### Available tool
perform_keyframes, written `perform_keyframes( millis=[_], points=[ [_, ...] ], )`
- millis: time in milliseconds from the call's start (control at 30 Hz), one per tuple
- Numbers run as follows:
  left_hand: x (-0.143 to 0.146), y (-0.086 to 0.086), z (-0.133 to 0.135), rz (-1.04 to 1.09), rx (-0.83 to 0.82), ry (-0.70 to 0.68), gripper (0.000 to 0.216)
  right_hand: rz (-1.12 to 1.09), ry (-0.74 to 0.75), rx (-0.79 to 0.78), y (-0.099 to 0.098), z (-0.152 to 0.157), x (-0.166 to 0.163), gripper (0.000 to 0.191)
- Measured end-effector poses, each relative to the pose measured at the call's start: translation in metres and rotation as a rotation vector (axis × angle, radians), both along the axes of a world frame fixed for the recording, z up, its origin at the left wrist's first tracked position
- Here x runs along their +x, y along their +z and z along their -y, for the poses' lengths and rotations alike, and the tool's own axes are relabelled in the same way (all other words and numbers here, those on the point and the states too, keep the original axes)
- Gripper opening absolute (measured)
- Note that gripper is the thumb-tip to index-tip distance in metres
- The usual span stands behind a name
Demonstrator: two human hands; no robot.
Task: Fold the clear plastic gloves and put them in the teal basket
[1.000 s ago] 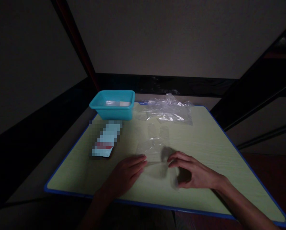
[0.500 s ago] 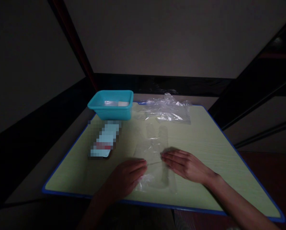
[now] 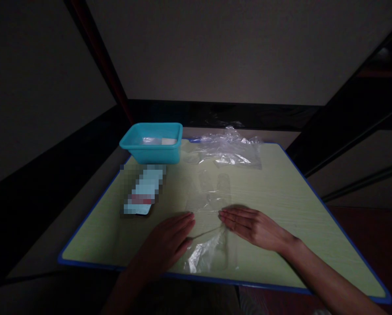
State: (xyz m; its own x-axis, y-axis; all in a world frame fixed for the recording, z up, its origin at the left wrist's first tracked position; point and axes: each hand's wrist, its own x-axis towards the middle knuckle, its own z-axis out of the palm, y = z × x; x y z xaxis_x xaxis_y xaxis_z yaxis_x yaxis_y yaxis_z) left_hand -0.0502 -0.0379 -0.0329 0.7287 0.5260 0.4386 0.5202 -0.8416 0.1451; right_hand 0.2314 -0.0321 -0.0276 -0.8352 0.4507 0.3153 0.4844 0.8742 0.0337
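A clear plastic glove (image 3: 209, 236) lies flat on the pale green table (image 3: 281, 210), near its front edge. My left hand (image 3: 167, 243) rests palm down on the glove's left side, fingers stretched out and together. My right hand (image 3: 251, 225) lies flat on its right side, fingers straight and pointing left. The glove's near end is creased and catches the light between my two hands. Its finger end reaches away from me, toward the middle of the table.
A teal plastic tub (image 3: 153, 142) stands at the table's far left with something pale inside. A heap of crumpled clear plastic (image 3: 230, 151) lies at the far middle. A blurred flat packet (image 3: 143, 190) lies on the left. The room around is dark.
My right hand has gone from curled to flat and slid left along the glove. The glove's near end has come out from under my hands and lies creased toward the front edge.
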Motion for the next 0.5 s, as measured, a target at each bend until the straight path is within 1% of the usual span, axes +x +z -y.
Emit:
perform_keyframes(
  millis=[200,367,500],
  points=[
    [-0.008,-0.004,-0.009,0.014,-0.046,0.054,0.033,-0.046,0.000,-0.052,0.002,0.000,0.001,0.033],
    [-0.011,-0.003,-0.012,-0.014,-0.186,0.102,0.041,-0.102,-0.037,-0.138,0.005,-0.001,0.003,0.035],
    [-0.012,0.001,-0.013,-0.026,-0.316,0.160,0.049,-0.172,-0.070,-0.270,0.008,-0.003,0.005,0.036]
  ],
)
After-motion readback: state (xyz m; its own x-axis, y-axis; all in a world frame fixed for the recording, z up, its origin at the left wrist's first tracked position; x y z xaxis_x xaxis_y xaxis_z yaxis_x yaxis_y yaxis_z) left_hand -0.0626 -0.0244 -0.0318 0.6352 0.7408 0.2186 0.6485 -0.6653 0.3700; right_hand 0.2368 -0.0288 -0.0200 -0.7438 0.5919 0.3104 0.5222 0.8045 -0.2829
